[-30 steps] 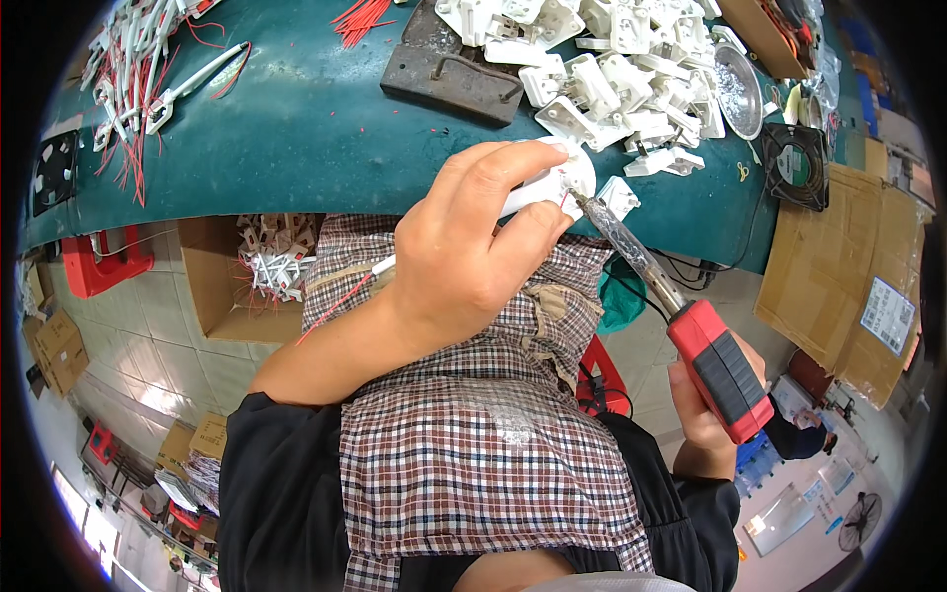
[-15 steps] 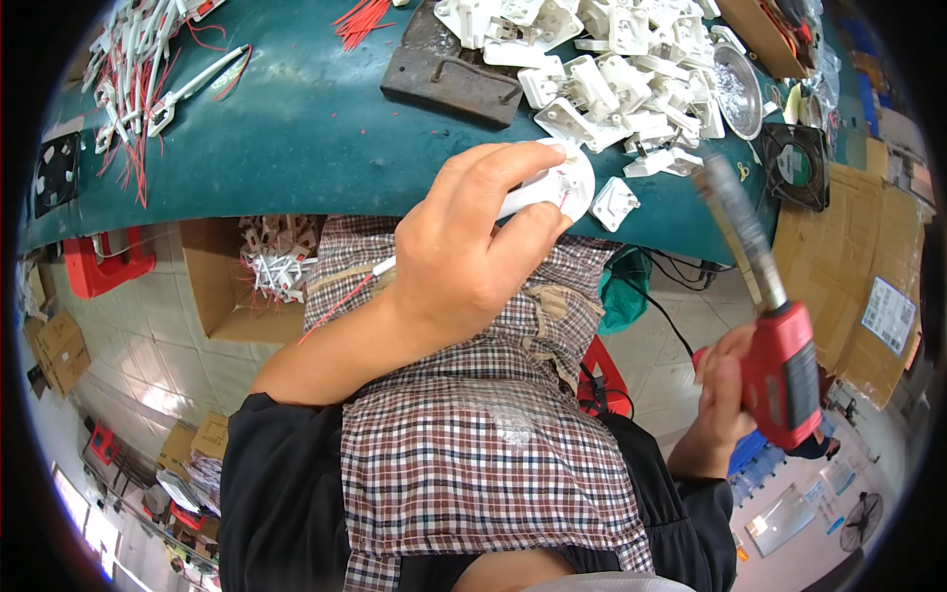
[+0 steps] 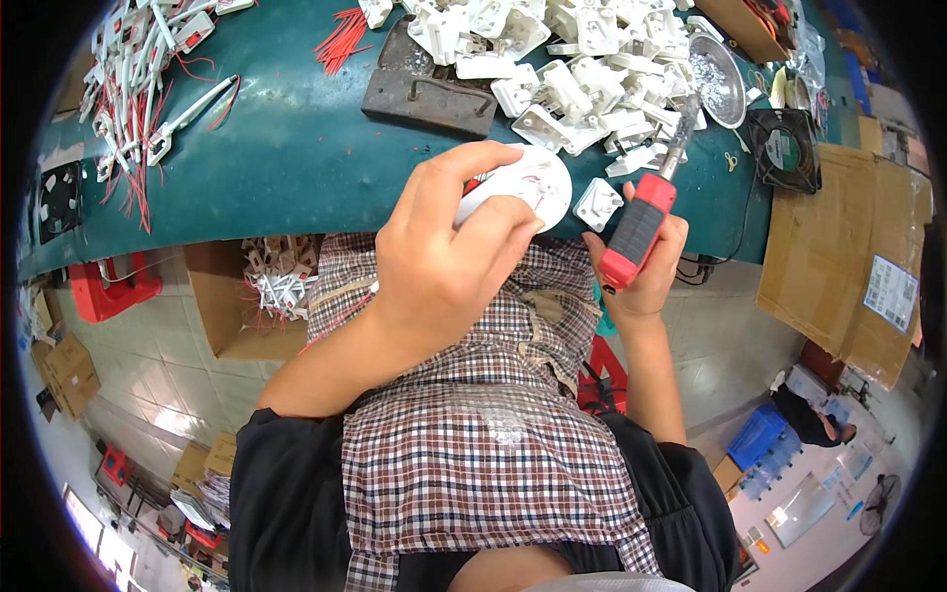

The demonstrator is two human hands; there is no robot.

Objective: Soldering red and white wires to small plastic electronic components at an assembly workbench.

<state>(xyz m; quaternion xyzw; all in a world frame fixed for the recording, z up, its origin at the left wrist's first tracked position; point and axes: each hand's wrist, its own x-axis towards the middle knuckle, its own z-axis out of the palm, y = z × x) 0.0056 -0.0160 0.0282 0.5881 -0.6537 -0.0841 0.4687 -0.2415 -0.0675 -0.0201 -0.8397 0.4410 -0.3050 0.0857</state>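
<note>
My left hand (image 3: pixel 444 232) pinches a white round plastic housing (image 3: pixel 547 187) over the table's near edge, its open face turned up with thin red wire inside. A white cable end and red wire show below that hand, by the forearm. In my right hand (image 3: pixel 641 266) is a red and black soldering gun (image 3: pixel 639 229), its metal tip (image 3: pixel 683 133) pointing up and away over the table, apart from the housing. Between the two hands a small white plug piece (image 3: pixel 598 204) with metal pins lies on the table.
White plastic housings (image 3: pixel 592 84) are heaped at the back, beside a dark metal block (image 3: pixel 429 104) and a metal dish (image 3: pixel 732 94). Red wires (image 3: pixel 342 39) and wired white parts (image 3: pixel 128 89) lie farther left. A black fan (image 3: pixel 784 150) stands at the right edge.
My right hand has swung the soldering gun inward and left, from beyond the table's right edge to beside the plug piece. My left hand still holds the housing, slightly farther left in view.
</note>
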